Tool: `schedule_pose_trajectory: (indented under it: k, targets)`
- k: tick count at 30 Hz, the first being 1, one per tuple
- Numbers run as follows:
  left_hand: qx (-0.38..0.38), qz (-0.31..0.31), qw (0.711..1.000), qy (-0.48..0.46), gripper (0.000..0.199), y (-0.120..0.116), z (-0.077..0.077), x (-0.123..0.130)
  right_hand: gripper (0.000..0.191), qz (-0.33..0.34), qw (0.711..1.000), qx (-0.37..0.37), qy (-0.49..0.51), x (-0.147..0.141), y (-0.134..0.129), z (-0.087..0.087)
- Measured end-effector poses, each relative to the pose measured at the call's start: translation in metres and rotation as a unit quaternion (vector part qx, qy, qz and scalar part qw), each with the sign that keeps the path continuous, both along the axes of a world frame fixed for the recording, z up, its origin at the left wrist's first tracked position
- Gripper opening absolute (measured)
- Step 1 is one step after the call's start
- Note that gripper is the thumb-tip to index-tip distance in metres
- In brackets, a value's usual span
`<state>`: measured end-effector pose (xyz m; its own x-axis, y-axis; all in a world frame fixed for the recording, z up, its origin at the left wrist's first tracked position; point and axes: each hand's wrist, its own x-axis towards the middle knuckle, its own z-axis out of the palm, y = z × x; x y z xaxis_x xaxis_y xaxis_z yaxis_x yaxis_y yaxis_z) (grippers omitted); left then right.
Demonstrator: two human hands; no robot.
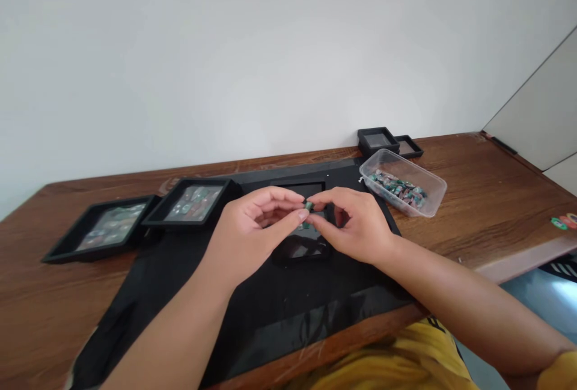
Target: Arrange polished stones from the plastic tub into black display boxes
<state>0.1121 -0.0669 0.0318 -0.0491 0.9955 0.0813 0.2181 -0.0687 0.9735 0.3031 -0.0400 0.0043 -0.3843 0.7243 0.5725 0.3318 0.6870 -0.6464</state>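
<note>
Between my fingertips is a small greenish stone-like piece (309, 205). My left hand (259, 222) pinches it from the left, thumb and fingers together. From the right, my right hand (354, 222) closes its thumb and forefinger on the same piece. Under both hands a black frame (311, 252) lies on a black mat (279, 312), with a few small pieces in it, partly hidden by my fingers. A clear plastic container (430, 188) to the right holds many small coloured pieces (399, 188).
Two black frames filled with stones stand at the left, one nearer (110, 228) and one beside the mat (192, 204). More black frames (378, 139) sit at the back right by the wall. Small coloured rings (559, 223) lie at the table's right edge.
</note>
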Motion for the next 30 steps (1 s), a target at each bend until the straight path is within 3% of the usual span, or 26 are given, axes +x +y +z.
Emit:
schedule_pose_trajectory:
  k: [5,12,30]
  targets:
    - [-0.007,-0.009,1.0,0.001,0.019,0.0009,-0.0016,-0.0009,0.019,-0.014,0.997,0.057,-0.055,0.0027,-0.001,0.0033]
    - [-0.018,0.001,1.0,0.009,0.02,0.0007,-0.0002,-0.0013,0.026,-0.032,0.991,0.075,-0.103,0.003,-0.0029,0.0029]
    - [-0.025,0.0,0.999,0.03,0.022,0.0002,0.0026,-0.0008,0.032,-0.032,0.99,0.017,-0.138,0.0012,-0.0055,0.0045]
